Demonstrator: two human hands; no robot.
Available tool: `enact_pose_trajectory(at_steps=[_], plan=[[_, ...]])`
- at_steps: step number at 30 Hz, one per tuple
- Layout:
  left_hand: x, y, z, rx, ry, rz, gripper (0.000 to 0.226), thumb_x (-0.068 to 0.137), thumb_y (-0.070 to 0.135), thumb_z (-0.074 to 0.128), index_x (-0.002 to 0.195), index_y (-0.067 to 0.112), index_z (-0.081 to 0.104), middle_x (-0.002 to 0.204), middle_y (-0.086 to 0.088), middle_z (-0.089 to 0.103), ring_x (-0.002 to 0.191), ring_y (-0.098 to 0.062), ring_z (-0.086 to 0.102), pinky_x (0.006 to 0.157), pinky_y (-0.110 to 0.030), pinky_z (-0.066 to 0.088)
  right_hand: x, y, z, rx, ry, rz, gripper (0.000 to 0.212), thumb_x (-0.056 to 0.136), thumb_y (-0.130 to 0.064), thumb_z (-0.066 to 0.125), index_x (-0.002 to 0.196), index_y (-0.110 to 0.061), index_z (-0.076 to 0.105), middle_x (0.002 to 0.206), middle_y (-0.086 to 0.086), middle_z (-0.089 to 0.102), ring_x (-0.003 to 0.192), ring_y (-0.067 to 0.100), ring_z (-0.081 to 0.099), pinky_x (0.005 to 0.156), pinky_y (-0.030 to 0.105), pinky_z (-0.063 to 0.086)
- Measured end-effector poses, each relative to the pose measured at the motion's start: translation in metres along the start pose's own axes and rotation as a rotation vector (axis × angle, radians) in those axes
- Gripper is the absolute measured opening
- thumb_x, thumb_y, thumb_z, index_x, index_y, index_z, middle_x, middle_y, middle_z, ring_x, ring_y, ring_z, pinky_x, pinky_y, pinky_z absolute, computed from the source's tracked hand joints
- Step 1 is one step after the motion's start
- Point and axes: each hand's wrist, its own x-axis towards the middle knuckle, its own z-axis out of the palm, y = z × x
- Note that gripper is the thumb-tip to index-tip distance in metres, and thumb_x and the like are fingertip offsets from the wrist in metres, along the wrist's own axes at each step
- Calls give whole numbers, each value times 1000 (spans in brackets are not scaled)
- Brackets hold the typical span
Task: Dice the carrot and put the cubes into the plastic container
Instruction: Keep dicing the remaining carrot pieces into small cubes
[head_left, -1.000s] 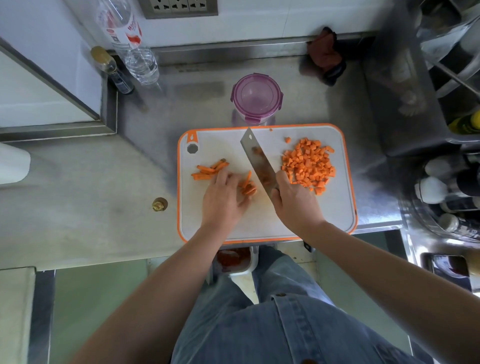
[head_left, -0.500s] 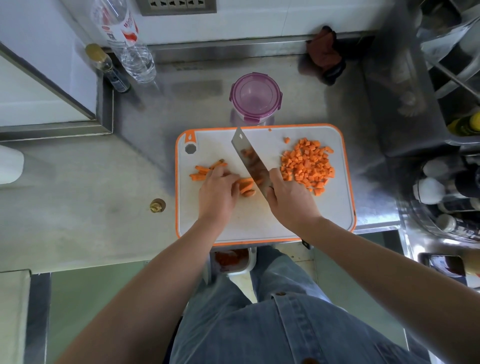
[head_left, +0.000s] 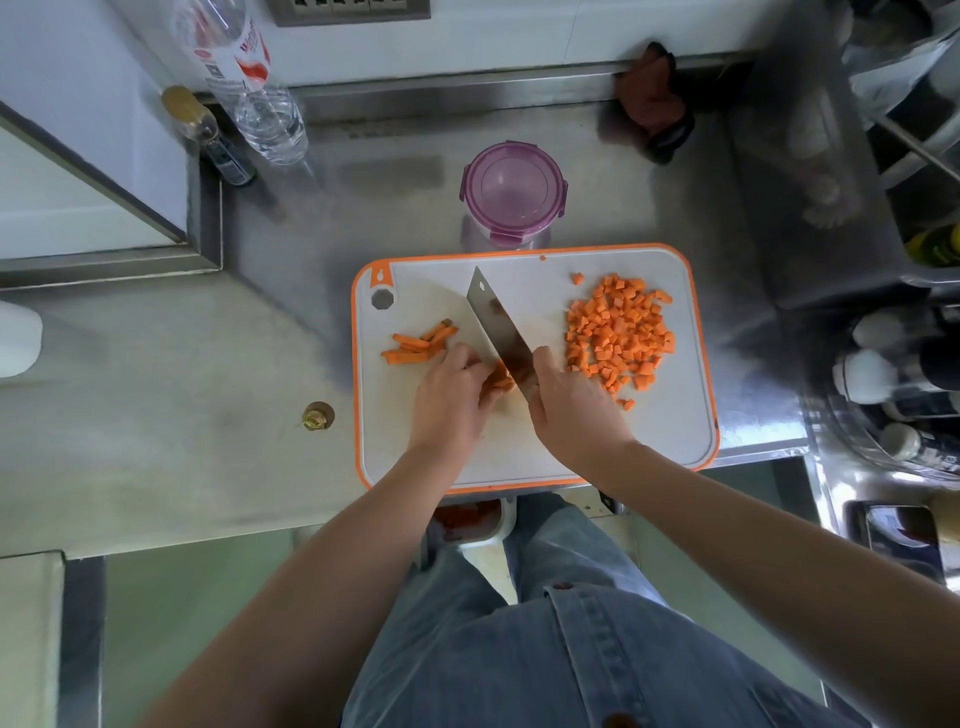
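Observation:
A white cutting board (head_left: 670, 431) with an orange rim lies on the steel counter. My right hand (head_left: 571, 410) grips the handle of a cleaver (head_left: 496, 327), its blade angled up to the left across the board. My left hand (head_left: 452, 400) holds a small bundle of carrot sticks (head_left: 500, 382) against the blade, fingers curled over them. More loose carrot sticks (head_left: 418, 345) lie to the left. A pile of carrot cubes (head_left: 618, 332) sits on the board's right part. The purple plastic container (head_left: 511, 192), lid on, stands just behind the board.
A water bottle (head_left: 260, 98) and a small dark bottle (head_left: 213, 140) stand at the back left. A dark red cloth (head_left: 652, 104) lies at the back wall. Bottles and a rack (head_left: 893, 374) crowd the right side. A bin with carrot scraps (head_left: 465, 517) sits below the counter edge.
The cleaver has shifted left toward my left hand, which has drawn the carrot sticks in under its fingers. The cube pile and loose sticks stay put.

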Motion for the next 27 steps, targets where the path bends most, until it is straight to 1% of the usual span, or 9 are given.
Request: enact_pose_trajectory(at_steps=[3,6,8,9,12,16,19,24,27], plan=[[-1,0,1,-33,-4,-7,20,84,20,72,102,12,75,94,-5,60,91,-25,56,79,-40,52,-1,-3,3,26,-8,2,13,97,-9,36,97,-15,24,59,0,37,58,27,46,46,30,23],[-4,-1,1,-24,4,26,26,81,19,74,105,12,72,96,-6,59,89,-26,58,78,-41,53,0,-3,6,27,-8,15,9,96,-9,37,102,-12,31,60,1,38,60,27,48,48,32,31],[-5,-3,1,-33,14,54,31,79,25,74,107,12,67,97,-6,59,89,-26,57,78,-39,52,0,-3,8,24,-13,22,12,97,-11,37,108,-11,33,63,3,43,61,28,52,51,34,36],[-6,-3,0,-38,22,63,30,80,27,73,105,12,67,96,-6,59,87,-26,57,76,-39,52,0,-3,9,25,-13,18,13,98,-12,38,110,-11,33,64,4,45,62,28,53,51,34,37],[-3,-4,4,-68,56,63,18,87,25,66,97,12,73,88,-5,61,80,-28,57,68,-42,52,0,-2,11,27,-16,7,14,96,-10,38,109,-10,33,62,2,43,59,26,51,50,33,35],[-3,-7,10,-98,95,82,36,90,36,50,94,13,77,78,-6,59,73,-29,56,59,-40,51,6,-3,15,-17,-32,6,14,95,-10,38,109,-10,33,61,0,41,54,22,45,53,32,34],[-3,-7,11,-88,93,77,27,90,28,56,95,11,76,76,-7,57,71,-30,55,56,-40,51,7,-4,18,-34,-39,11,15,96,-10,38,111,-9,33,65,3,46,56,25,45,54,33,35],[-3,-4,8,-98,70,45,17,85,18,66,96,11,76,76,-8,59,73,-32,56,60,-41,52,12,-4,18,-26,3,23,16,96,-9,37,111,-7,35,66,6,46,58,32,45,54,33,32],[-2,-1,7,-106,79,-9,14,80,13,73,93,10,76,77,-7,61,73,-30,58,62,-40,53,18,-3,12,46,27,3,12,96,-10,38,108,-7,35,64,6,46,59,36,53,52,36,37]])
